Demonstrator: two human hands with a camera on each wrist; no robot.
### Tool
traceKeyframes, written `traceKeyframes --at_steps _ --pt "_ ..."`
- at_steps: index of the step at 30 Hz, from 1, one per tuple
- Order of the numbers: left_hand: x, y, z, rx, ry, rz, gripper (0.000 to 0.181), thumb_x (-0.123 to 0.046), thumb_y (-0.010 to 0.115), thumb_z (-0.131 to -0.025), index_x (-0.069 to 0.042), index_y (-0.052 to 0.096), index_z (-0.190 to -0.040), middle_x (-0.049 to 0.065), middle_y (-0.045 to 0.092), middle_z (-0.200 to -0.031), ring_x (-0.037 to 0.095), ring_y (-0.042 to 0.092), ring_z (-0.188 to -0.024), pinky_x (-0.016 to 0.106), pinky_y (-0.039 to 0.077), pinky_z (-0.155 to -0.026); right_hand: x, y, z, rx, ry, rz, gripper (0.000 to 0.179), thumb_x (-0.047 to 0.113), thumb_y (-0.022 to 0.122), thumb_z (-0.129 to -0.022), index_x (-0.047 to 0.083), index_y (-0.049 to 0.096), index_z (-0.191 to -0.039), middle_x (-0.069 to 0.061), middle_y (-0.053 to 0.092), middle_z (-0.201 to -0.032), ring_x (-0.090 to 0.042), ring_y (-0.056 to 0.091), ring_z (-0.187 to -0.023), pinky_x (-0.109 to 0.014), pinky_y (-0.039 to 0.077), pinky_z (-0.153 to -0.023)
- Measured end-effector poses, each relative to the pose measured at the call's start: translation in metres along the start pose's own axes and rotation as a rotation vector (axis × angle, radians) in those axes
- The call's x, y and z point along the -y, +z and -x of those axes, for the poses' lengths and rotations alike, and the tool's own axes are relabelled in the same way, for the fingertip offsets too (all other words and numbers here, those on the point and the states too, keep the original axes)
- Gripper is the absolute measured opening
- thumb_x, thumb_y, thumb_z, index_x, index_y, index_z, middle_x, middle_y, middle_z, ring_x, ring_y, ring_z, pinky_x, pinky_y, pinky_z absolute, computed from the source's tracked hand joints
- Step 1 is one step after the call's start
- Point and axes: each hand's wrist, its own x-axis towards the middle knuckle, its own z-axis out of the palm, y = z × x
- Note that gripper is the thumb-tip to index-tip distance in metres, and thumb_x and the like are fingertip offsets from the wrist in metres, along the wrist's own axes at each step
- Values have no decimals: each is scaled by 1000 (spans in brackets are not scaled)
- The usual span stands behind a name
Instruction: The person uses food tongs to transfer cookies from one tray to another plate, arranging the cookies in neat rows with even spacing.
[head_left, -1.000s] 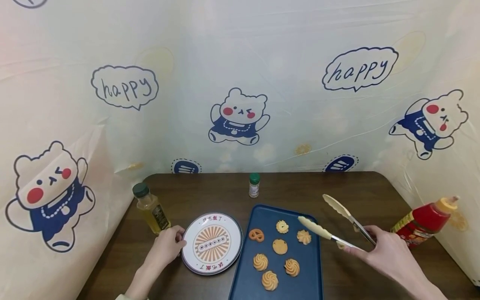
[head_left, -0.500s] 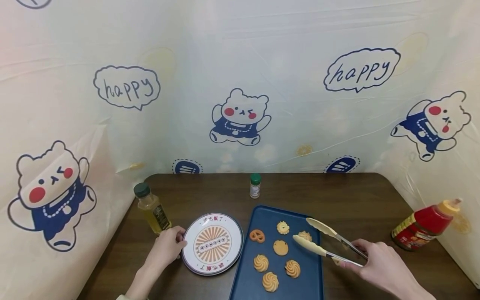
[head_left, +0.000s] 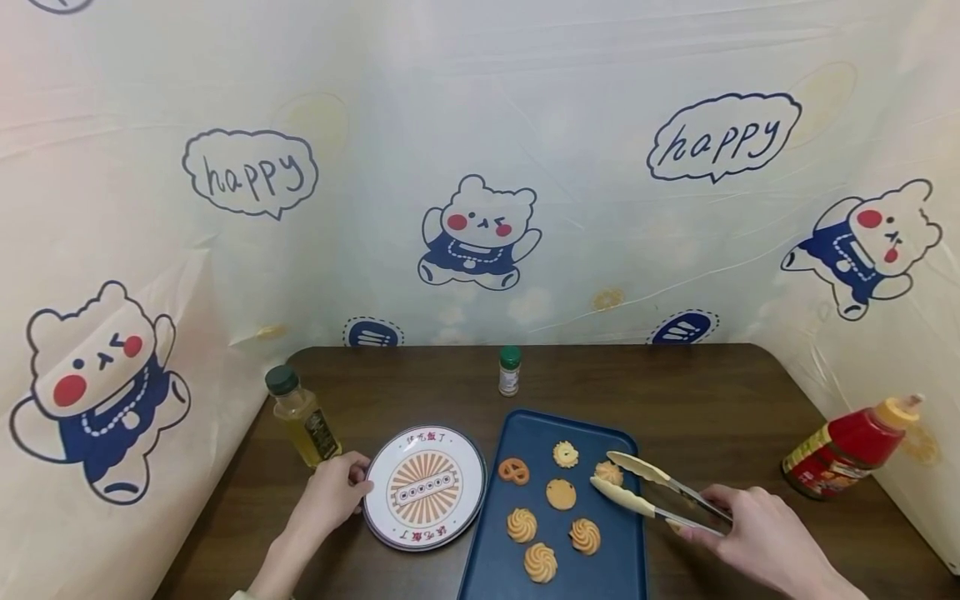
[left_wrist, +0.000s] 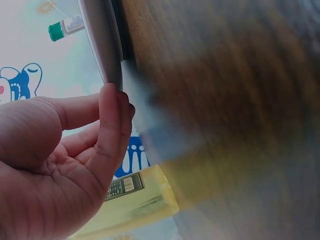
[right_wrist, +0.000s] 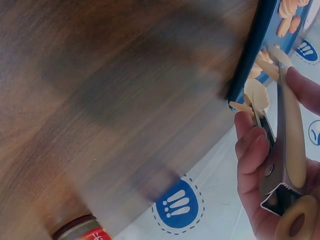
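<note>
My left hand (head_left: 324, 500) pinches the near-left rim of a round white plate (head_left: 423, 492) with red and orange print. A second rim shows under the plate. In the left wrist view, thumb and fingers (left_wrist: 109, 135) meet at the plate's edge. My right hand (head_left: 768, 537) holds metal tongs (head_left: 630, 500) with cream scalloped tips. The tips straddle a swirled cookie (head_left: 608, 472) at the right side of a dark blue tray (head_left: 585, 575); whether both touch the cookie I cannot tell. Elsewhere on the tray lie a pretzel cookie (head_left: 513, 471), a round cookie (head_left: 561, 494) and several piped cookies (head_left: 584, 536).
An oil bottle (head_left: 303, 421) with a green cap stands just beyond my left hand. A small green-capped shaker (head_left: 509, 372) is at the back of the wooden table (head_left: 420, 383). To the right of my right hand stands a red squeeze bottle (head_left: 851, 450). A printed cloth hangs behind.
My right hand has brought the tongs left and down over the tray, and their spread has narrowed around the right-hand cookie. My left hand stays at the plate's rim.
</note>
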Motion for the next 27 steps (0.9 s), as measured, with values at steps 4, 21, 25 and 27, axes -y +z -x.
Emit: traceKeyframes --at_steps 4,21,25,27 --pt "2 -1 -1 10 -3 28 30 1 71 -88 10 61 -116 7 55 -81 15 57 -61 30 52 -54 -1 0 0 -18 -19 18 54 49 85 -72 7 72 -103 4 60 -73 -15 51 -63 -32 43 -57" --pt "9 0 -5 29 -27 88 30 1 70 -89 10 61 -117 8 56 -84 15 59 -65 29 55 -56 11 -4 -3 -75 -93 14 45 43 86 -74 9 73 -101 7 56 -67 -12 47 -59 -26 36 -50" --pt "9 1 -5 30 -18 85 29 2 70 -89 10 61 -116 8 55 -83 15 59 -64 29 54 -55 21 -6 -6 -102 -130 3 46 43 85 -75 8 72 -103 8 55 -66 -12 46 -57 -26 35 -49" --pt "10 1 -5 30 -15 85 29 2 70 -89 10 61 -115 7 55 -83 15 59 -64 30 54 -55 27 -6 -7 -125 -158 4 45 42 85 -75 8 73 -102 10 55 -65 -11 45 -56 -26 34 -48"
